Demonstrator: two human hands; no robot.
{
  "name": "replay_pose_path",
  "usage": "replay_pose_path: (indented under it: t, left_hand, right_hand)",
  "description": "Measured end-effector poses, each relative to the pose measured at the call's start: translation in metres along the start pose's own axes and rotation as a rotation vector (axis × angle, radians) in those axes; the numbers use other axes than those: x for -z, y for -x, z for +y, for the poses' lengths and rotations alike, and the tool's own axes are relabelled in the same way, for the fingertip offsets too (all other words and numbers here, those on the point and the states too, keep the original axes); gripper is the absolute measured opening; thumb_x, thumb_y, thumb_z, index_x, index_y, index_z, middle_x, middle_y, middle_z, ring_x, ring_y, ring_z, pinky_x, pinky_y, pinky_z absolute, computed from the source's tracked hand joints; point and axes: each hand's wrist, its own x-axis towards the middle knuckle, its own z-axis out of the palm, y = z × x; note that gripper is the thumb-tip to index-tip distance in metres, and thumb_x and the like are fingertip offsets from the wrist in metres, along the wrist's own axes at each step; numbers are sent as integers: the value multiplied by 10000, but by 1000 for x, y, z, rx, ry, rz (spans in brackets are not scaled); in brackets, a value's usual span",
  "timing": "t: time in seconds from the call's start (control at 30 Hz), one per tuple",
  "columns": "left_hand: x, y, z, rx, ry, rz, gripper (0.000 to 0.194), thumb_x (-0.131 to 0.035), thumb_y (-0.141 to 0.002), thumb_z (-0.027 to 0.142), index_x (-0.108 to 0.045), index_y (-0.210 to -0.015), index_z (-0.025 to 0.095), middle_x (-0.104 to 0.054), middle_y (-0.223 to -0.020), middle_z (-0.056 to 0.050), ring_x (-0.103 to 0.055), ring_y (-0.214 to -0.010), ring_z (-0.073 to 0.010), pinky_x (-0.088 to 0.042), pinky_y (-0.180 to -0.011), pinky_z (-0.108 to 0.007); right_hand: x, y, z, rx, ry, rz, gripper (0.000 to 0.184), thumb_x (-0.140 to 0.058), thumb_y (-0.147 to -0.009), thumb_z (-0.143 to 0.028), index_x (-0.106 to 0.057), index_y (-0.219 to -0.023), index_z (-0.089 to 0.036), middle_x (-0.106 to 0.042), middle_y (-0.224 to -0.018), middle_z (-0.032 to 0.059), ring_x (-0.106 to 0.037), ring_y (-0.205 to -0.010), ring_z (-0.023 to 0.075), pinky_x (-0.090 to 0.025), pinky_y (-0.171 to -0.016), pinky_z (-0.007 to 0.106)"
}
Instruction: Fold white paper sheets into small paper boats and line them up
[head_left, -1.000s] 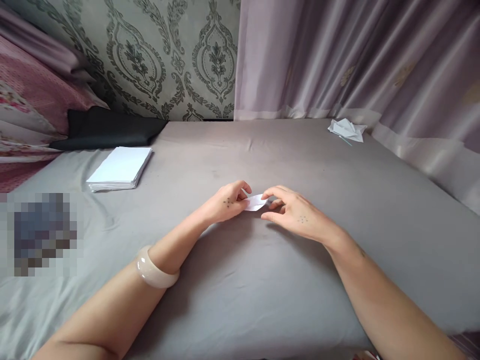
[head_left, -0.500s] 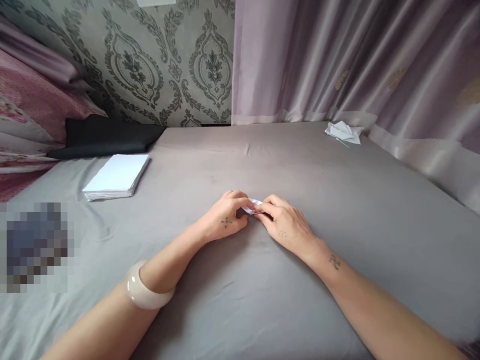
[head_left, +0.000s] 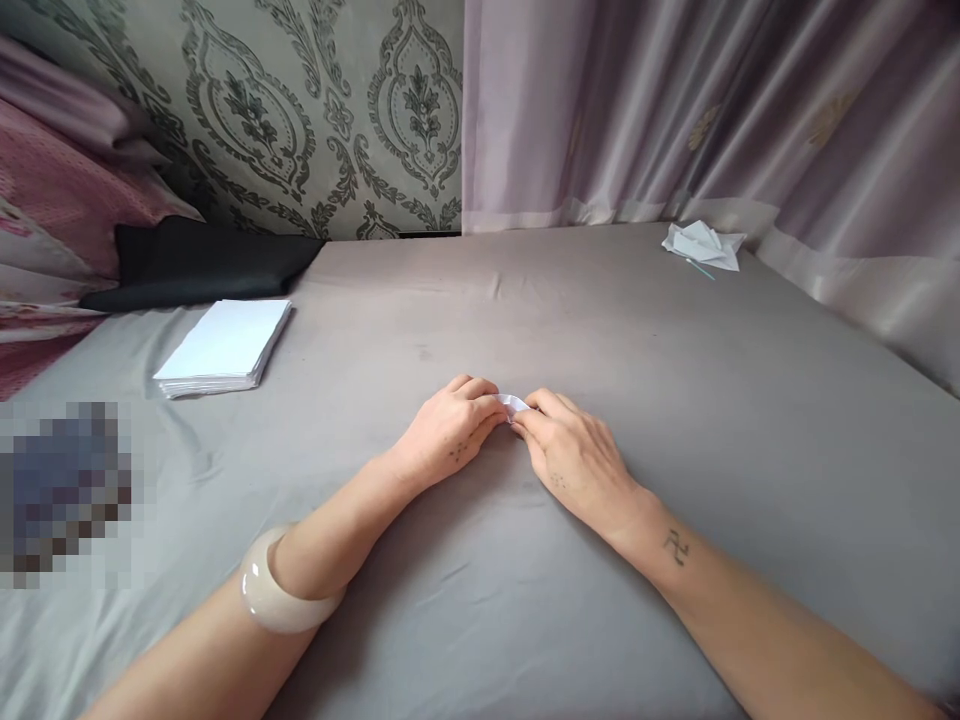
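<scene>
White paper [head_left: 514,405]: one end pinched in left hand [head_left: 454,425], other in right hand [head_left: 576,448], spanning gap between, likely to keep it steady. Stack [head_left: 225,342] well left of left hand, probably to leave room.

- Paper [head_left: 514,404]: 1 small white piece, creased, its far edge curved.
- Place: between left hand [head_left: 452,428] and right hand [head_left: 576,450], pinched by each, ends hidden.

The left hand [head_left: 455,425] and right hand [head_left: 581,455] have closed on opposite ends of the paper [head_left: 514,405], apparently bowing it.
</scene>
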Motion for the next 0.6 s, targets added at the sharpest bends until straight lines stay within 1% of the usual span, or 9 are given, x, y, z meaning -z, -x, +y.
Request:
replay_pose_path:
  t: [0.17,0.23,0.3,0.37,0.4,0.5,0.6]
  left_hand:
    - [-3,-2,-3,59,57,-21,274,-403,-968,300,-652,-912,200,-642,-1068,-64,-555,-969,-206,-481,-748,-307]
    - [-3,-1,-5,81,81,-18,230,-450,-942,309,-651,-896,207,-639,-1067,-61,-556,-974,-213,-479,-729,-307]
    - [-1,0,-7,102,140,-16,160,-527,-893,318,-649,-897,215,-632,-1073,-57,-558,-982,-218,-480,-724,-303]
    - [3,1,-8,112,237,-21,133,-574,-843,289,-643,-930,216,-618,-1091,-57,-573,-949,-205,-482,-730,-294]
    - [5,2,-9,113,288,-23,145,-571,-829,260,-639,-949,212,-611,-1103,-57,-582,-907,-188,-482,-730,-286]
    - [12,3,-10,110,381,-13,182,-518,-821,188,-634,-961,195,-605,-1103,-56,-571,-767,-134,-475,-709,-266]
    - [14,3,-9,123,388,-35,166,-531,-839,226,-662,-936,200,-606,-1109,-57,-570,-759,-131,-476,-713,-263]
  right_hand:
    - [-1,-1,4,3,-49,-18,285,-412,-967,-223,-679,-867,-207,-627,-909,54,-556,-797,160,-325,-566,283]
    - [0,-1,9,3,-105,-33,237,-448,-949,-226,-677,-891,-224,-640,-950,47,-570,-821,164,-343,-584,275]
    - [5,-1,15,-11,-208,-58,162,-516,-910,-235,-667,-962,-262,-658,-994,23,-587,-822,160,-366,-610,262]
    - [12,-1,22,-45,-294,-100,238,-565,-861,-218,-626,-1076,-298,-678,-951,-3,-595,-760,150,-376,-613,255]
    - [15,-2,24,-56,-309,-123,260,-565,-850,-207,-619,-1083,-307,-683,-912,-14,-593,-726,146,-373,-606,253]
    - [23,-3,29,-57,-311,-137,222,-530,-857,-205,-640,-1022,-306,-687,-862,-26,-580,-676,137,-354,-589,251]
    - [24,-3,27,-29,-287,-118,183,-498,-891,-233,-670,-925,-287,-683,-821,-25,-563,-664,132,-337,-584,253]
